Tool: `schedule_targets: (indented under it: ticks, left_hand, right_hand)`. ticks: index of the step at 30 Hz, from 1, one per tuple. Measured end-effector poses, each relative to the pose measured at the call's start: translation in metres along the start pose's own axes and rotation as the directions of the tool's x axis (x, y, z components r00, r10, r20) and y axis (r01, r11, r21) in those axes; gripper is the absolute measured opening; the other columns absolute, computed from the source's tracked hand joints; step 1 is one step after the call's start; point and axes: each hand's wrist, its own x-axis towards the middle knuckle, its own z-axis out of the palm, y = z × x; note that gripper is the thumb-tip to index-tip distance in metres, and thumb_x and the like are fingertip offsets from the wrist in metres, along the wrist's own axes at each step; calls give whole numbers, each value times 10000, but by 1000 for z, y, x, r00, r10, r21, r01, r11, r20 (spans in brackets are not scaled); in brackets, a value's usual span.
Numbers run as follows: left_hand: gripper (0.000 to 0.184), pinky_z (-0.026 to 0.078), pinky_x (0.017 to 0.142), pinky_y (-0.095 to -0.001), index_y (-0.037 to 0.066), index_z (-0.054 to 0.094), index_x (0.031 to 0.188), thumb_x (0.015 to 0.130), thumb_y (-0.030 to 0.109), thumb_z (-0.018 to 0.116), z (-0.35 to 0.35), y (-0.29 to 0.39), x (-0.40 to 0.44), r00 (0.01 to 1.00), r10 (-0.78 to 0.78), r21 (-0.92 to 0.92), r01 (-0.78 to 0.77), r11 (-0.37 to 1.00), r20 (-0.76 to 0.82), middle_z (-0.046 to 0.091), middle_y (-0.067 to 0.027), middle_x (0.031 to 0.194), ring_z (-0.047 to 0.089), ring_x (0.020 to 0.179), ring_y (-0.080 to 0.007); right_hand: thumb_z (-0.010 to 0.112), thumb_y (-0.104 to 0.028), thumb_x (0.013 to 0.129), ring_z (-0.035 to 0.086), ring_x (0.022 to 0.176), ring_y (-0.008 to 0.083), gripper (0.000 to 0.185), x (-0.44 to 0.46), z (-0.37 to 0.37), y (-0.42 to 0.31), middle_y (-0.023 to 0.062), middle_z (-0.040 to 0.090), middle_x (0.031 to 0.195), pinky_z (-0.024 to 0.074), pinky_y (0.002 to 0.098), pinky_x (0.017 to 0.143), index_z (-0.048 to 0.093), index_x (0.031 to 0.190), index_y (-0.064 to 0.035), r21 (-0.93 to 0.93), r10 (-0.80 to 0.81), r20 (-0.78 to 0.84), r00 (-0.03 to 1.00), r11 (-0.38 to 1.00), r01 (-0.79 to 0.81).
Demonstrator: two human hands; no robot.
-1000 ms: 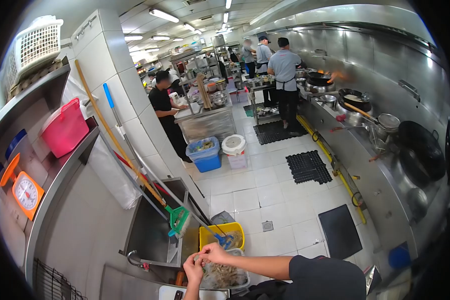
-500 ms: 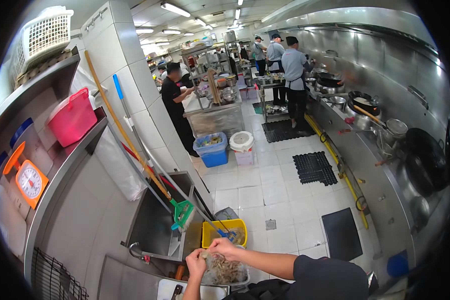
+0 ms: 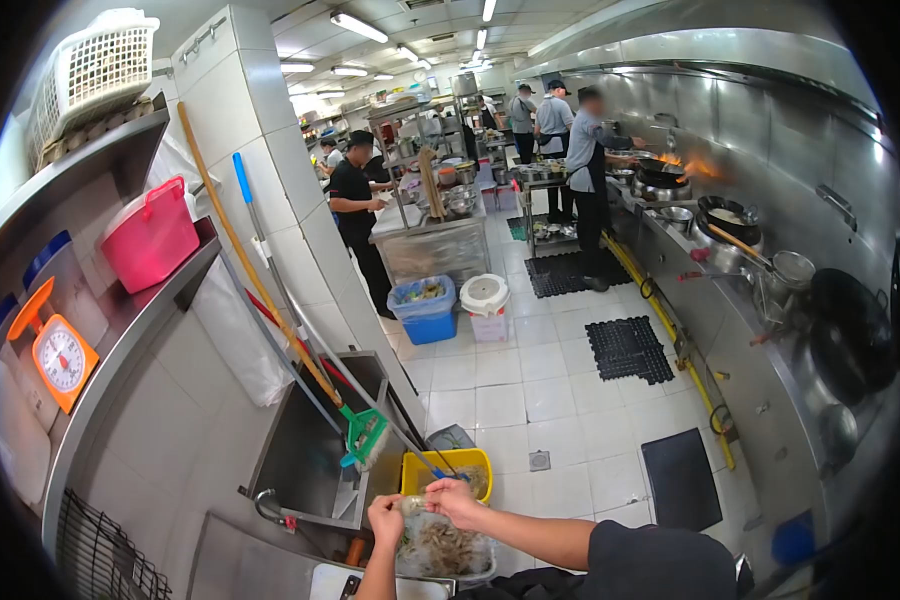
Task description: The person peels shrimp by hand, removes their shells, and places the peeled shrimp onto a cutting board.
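Between my two hands is a pale greyish shrimp (image 3: 412, 506), small in the view. My left hand (image 3: 385, 521) pinches it from the left side. My right hand (image 3: 452, 501) has its fingers closed at the shrimp's other end. Just below them, a clear plastic tub (image 3: 492, 566) holds a heap of grey-brown shrimp (image 3: 444, 546). Beyond my hands stands a yellow bin (image 3: 482, 459) with pale scraps inside. A white cutting board (image 3: 328, 582) lies left of my left forearm, with a dark-handled knife (image 3: 351, 586) on it.
A steel sink (image 3: 315, 440) is on the left, with a green broom (image 3: 368, 432) and other long handles leaning by it. A shelf carries an orange scale (image 3: 62, 358). Woks line the stove (image 3: 730, 225) on the right, where a co-worker (image 3: 587, 160) stands near flames.
My hands have drawn slightly apart, and the shrimp between them shows more clearly. At the stove, flames have risen from a wok and the nearest co-worker has turned.
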Motion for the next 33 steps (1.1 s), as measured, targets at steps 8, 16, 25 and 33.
schedule_targets:
  ticks: [8, 16, 25, 33]
  left_hand:
    - [239, 486, 685, -264, -26, 646, 1041, 818, -56, 566, 2, -5, -12, 940, -259, -405, 331, 852, 223, 659, -74, 944, 606, 781, -143]
    - [404, 490, 713, -253, 35, 583, 1207, 820, -77, 550, -15, 14, -16, 959, -72, -399, 181, 899, 273, 641, -51, 983, 596, 816, -126]
    - [104, 508, 658, -257, 11, 563, 991, 918, 83, 547, -10, 13, -15, 940, -145, -360, 257, 897, 309, 623, -52, 898, 597, 752, -118]
    - [114, 525, 643, -290, 24, 525, 939, 946, 138, 532, -9, 11, -15, 924, -126, -332, 254, 909, 362, 624, -94, 853, 609, 739, -126]
  right_hand:
    - [572, 18, 864, 578, 780, 193, 92, 24, -9, 26, 92, 568, 877, 512, 304, 718, 554, 954, 13, 309, 192, 307, 932, 906, -288]
    - [588, 33, 853, 576, 796, 221, 109, 36, -5, 25, 101, 561, 906, 515, 317, 722, 544, 939, -16, 383, 238, 326, 915, 852, -358]
    - [661, -40, 829, 575, 847, 126, 281, 23, 9, 22, 55, 583, 977, 487, 257, 741, 577, 1097, -24, -516, -159, 261, 952, 811, 277]
    - [668, -55, 834, 563, 741, 94, 392, 6, 10, -3, 26, 593, 880, 465, 230, 656, 557, 1208, -21, -328, -180, 345, 921, 896, 298]
